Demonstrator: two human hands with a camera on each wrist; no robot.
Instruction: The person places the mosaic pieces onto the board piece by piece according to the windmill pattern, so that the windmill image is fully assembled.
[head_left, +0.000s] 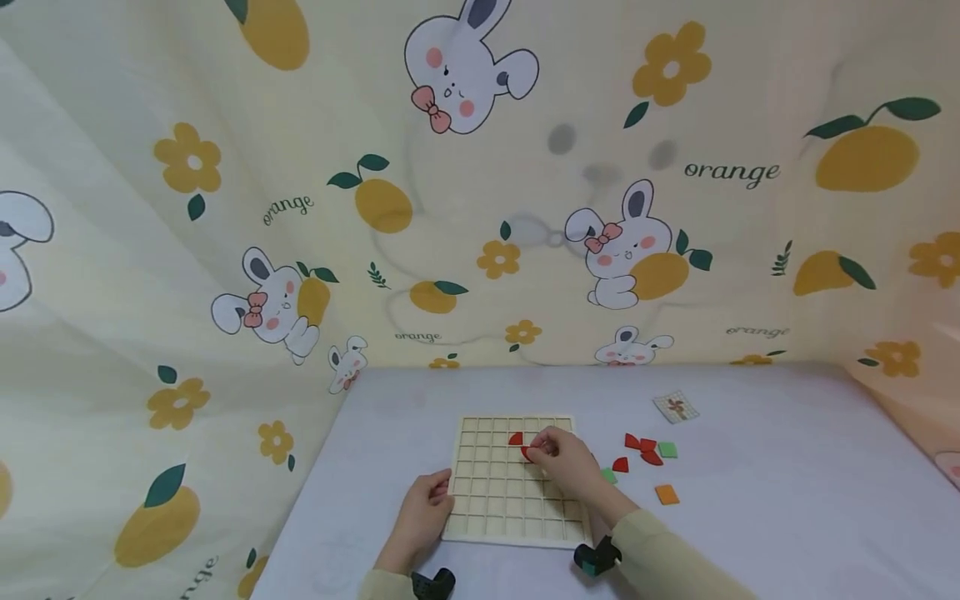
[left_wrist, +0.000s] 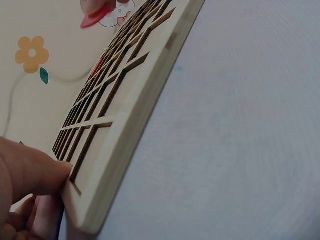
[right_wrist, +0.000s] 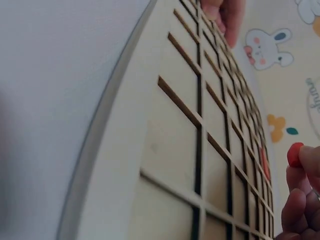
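A square wooden grid board (head_left: 495, 523) lies on the white table, its raised bars marking rows of square cells. At its left edge my left hand (head_left: 422, 510) grips the board, the thumb (left_wrist: 47, 170) on the rim and the other fingers curled beside it. Over the upper middle cells, my right hand (head_left: 568, 463) pinches a red quarter-circle piece (right_wrist: 294, 155) between thumb and fingertips. Another red quarter-circle piece (head_left: 516, 438) sits in a cell just up and left of those fingertips. The right hand and forearm hide part of the board's right side.
Right of the board lie several loose red pieces (head_left: 648, 446), a green square (head_left: 667, 450) and an orange square (head_left: 667, 495). A second green piece (head_left: 609, 476) is partly behind the right forearm. Farther back lies a small pattern card (head_left: 677, 406). A printed curtain (head_left: 465, 275) hangs behind the table.
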